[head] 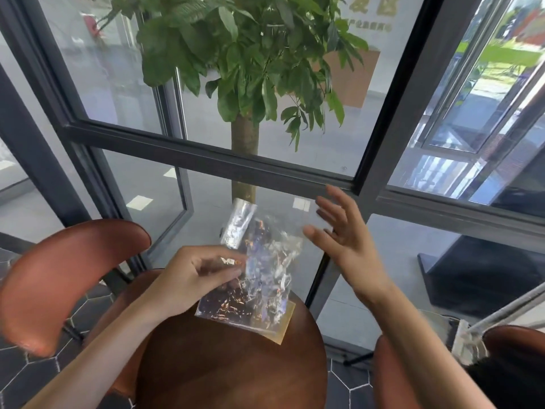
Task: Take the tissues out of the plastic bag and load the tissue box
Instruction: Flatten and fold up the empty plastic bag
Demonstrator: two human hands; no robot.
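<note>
from my head camera i look down on a round brown table point(236, 370) with glossy wood grain, and my two bare forearms reach over it. my left hand point(194, 278) is pinched shut on the plastic bag point(262, 273), thumb and fingers gripping its left edge and holding it up above the far side of the table. the bag is clear and crinkled, catching bright glints, and its top flap point(239, 225) stands up and folds away from me. through the film i see dark and orange flecks, but i cannot tell whether tissues are inside. under the bag's lower corner a flat yellowish piece point(286, 323) lies on the table edge; i cannot tell what it is. my right hand point(342, 231) is spread wide, fingers splayed and apart, just to the right of the bag and not touching it, holding nothing. a curved brown chair back point(67, 278) sits to my left, another brown seat point(392, 376) shows at lower right. beyond the table stands a leafy green plant point(244, 54) on a straight trunk, in front of dark-framed glass panels point(206, 156). the floor point(17, 373) is dark hexagonal tile.
</note>
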